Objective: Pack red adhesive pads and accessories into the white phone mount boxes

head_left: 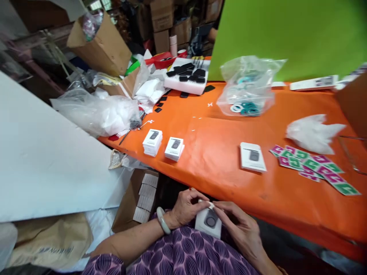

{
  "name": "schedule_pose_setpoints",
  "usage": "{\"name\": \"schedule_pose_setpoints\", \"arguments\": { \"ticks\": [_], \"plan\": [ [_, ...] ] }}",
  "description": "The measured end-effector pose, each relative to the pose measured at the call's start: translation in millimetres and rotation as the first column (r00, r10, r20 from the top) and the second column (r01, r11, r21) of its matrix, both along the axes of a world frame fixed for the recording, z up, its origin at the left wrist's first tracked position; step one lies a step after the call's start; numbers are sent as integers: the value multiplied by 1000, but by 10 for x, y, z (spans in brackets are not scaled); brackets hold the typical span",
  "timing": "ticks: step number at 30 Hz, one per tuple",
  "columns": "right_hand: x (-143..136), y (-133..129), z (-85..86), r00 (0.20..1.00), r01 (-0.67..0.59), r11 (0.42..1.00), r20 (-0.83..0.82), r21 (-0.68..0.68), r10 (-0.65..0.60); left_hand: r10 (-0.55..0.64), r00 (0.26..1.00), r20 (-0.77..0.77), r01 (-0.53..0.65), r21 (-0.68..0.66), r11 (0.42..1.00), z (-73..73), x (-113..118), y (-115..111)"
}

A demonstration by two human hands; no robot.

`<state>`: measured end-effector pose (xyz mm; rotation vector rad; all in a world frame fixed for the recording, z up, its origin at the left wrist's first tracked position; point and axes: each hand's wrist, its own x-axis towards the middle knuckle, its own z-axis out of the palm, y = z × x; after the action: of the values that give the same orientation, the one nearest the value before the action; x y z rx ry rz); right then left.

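Observation:
A small white box point(202, 226) printed with a dark rounded device rests on my lap. Both sets of fingers meet at its upper end, where a small white flap or tab shows. My left hand point(185, 206), with a pale bangle at the wrist, pinches the box's upper left edge between thumb and fingers. From the right side, my right hand point(243, 225) grips the upper corner. Exactly what lies between the fingertips is partly hidden. Beyond my right hand, a similar white box point(252, 164) lies flat on the orange-covered table point(212, 152).
Two short stacks of white boxes, one left point(152, 141) and one right point(174, 148), stand near the table's front edge. Below, a carton point(126, 210) holds more. Sticker sheets point(312, 164), a bag of rings point(249, 84) and a foam block with black pieces point(186, 86) lie farther off.

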<state>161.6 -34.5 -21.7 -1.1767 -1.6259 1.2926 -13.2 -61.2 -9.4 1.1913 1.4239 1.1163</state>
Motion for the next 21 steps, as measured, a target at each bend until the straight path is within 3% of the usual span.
{"name": "schedule_pose_setpoints", "arguments": {
  "ticks": [5, 9, 14, 18, 21],
  "plan": [
    [-65, 107, 79, 998, 58, 971, 35, -234, -51, 90, 995, 44, -88, -55, 995, 100, 22, 80],
    [-125, 209, 140, 1000, -2, 931, 24, -365, 11, 37, 996, 79, -24, -161, 987, 120, -44, 153],
    [-128, 172, 117, 999, -26, 925, 18, -379, 35, 4, 985, 175, 26, -167, 986, 80, -109, 100],
    [-66, 121, -9, 999, 10, 933, 34, -360, 3, 53, 961, 272, -17, -132, 991, 16, -117, 2],
    [3, 110, -108, 997, -63, 937, 29, -344, 78, 24, 970, 242, 5, -120, 993, -25, -144, -66]
  ]
}}
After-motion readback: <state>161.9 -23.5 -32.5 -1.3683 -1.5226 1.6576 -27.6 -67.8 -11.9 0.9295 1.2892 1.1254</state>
